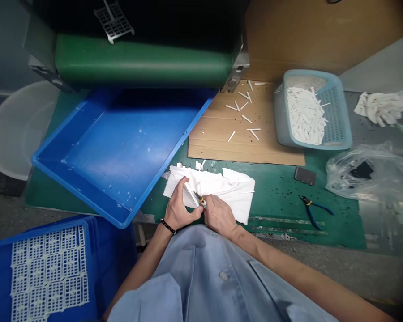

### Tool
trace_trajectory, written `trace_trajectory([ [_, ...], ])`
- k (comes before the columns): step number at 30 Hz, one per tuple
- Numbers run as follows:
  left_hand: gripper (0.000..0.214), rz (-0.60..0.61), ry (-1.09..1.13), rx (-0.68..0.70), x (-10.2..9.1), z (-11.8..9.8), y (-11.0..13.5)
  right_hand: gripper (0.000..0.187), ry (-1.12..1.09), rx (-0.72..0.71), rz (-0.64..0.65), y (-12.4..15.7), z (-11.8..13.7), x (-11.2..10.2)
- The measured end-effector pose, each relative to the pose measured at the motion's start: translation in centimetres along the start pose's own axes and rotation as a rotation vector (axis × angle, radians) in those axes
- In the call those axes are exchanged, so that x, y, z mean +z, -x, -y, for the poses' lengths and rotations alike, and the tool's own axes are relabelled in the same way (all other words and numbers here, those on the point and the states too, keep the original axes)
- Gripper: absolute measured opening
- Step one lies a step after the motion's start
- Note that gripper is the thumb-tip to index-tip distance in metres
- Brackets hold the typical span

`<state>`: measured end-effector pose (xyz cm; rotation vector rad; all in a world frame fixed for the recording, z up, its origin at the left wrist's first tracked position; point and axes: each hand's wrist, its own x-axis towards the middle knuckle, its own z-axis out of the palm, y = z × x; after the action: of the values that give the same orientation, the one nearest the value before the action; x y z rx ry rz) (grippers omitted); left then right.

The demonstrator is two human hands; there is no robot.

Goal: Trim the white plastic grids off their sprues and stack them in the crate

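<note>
**On a green work mat, a close pinch over a white cloth**

The mat, speckled with small dark bits, lies below a green machine roller. The left hand, with a black bead bracelet at its wrist, pinches a thin white plastic stick in a narrow grip. The right hand closes around small yellow-collared pliers, whose tips appear to meet the stick; how far they stand open is hidden. Both hands are drawn in close together, probably for steadiness, and the cloth seems laid there as padding.

Just beyond the grip, loose white sticks lie on a brown cardboard sheet. Farther right, more sit heaped in a pale blue plastic basket. Blue-handled pliers rest within reach on the right, and a tilted bright blue plastic tray stands to the left.
</note>
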<state>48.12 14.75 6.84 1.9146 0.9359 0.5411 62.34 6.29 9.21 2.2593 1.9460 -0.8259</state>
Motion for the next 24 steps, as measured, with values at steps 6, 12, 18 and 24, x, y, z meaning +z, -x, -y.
trace_trajectory([
  [6, 0.088, -0.041, -0.183, 0.016, -1.8, -0.2, 1.6, 0.028, -0.18, 0.035, -0.114, 0.6, -0.9, -0.1],
  [12, 0.048, -0.273, -0.417, -0.076, 0.0, -1.8, 1.9, 0.029, -0.366, 0.045, -0.143, 2.0, -1.4, -2.6],
  [18, 0.035, -0.232, -0.451, -0.171, 1.5, -3.5, 1.1, 0.036, -0.415, 0.026, -0.205, 2.5, -2.3, -2.6],
  [24, 0.029, -0.429, -0.259, -0.198, -4.0, -6.1, 4.1, 0.043, -0.393, 0.059, -0.162, 1.7, -3.3, -2.6],
])
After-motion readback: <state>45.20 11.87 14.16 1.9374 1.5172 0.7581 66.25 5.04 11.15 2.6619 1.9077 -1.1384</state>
